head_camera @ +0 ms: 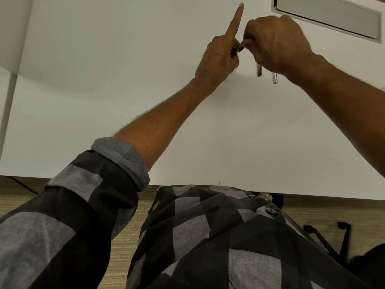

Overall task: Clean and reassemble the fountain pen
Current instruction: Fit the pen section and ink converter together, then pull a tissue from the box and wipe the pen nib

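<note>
Both hands meet over the far part of the white table (104,122). My left hand (218,57) pinches a small dark and silver pen part (239,49) with its index finger sticking straight out. My right hand (275,42) is closed and grips the other end of that part at its fingertips. Two silver pen pieces, one (259,70) and another (275,78), show just below my right hand; whether they rest on the table or hang from the hand I cannot tell. Most of the held part is hidden by fingers.
A grey recessed cable tray (333,17) is set into the table at the far right. The table's near edge runs across above my checked shirt (208,236). A black chair base (333,240) stands on the wood-look floor at the lower right.
</note>
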Demonstrator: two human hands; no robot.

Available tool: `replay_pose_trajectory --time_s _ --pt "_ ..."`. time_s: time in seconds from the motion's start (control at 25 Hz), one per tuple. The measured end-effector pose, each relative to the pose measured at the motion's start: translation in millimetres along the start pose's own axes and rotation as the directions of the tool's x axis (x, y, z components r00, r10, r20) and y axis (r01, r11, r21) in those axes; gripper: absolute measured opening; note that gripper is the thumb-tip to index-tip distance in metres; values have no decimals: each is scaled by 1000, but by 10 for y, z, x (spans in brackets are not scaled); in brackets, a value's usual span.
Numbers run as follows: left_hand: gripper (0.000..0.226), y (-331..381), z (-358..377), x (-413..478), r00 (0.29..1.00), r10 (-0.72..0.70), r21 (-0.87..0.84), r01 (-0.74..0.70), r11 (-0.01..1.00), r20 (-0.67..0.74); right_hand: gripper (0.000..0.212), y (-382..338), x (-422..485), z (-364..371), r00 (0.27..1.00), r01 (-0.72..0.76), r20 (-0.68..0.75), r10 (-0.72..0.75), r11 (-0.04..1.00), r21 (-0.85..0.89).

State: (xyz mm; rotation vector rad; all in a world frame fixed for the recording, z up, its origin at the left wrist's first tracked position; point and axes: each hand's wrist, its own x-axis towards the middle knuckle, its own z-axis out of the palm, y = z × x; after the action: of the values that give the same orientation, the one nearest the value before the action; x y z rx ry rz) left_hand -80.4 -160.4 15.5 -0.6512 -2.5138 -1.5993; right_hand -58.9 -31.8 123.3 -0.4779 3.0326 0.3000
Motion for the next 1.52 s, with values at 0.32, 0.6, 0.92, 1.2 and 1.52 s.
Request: replay_pose_trajectory --time_s 0.32,0.6,0.92,1.2,1.52 --pt "86 13 -13 7 1000 4 1 -4 1000 -9 55 46 16 85 999 -53 -14 51 995 -88" --pt "85 0 8 -25 1000 18 -26 -18 1000 -3 57 97 -47 66 996 -73 -57 71 997 -39" --pt "79 -64 -74 -326 989 -99 -196 77 978 -107 57 132 -196 127 973 -183 -128 192 980 75" --pt "29 344 447 -799 746 -659 -593 489 640 -96 56 77 -387 229 913 -358 -106 393 900 248" --pt "14 683 509 -647 564 -787 -803 575 159 248 49 140 -634 403 741 -502 29 671 526 687"
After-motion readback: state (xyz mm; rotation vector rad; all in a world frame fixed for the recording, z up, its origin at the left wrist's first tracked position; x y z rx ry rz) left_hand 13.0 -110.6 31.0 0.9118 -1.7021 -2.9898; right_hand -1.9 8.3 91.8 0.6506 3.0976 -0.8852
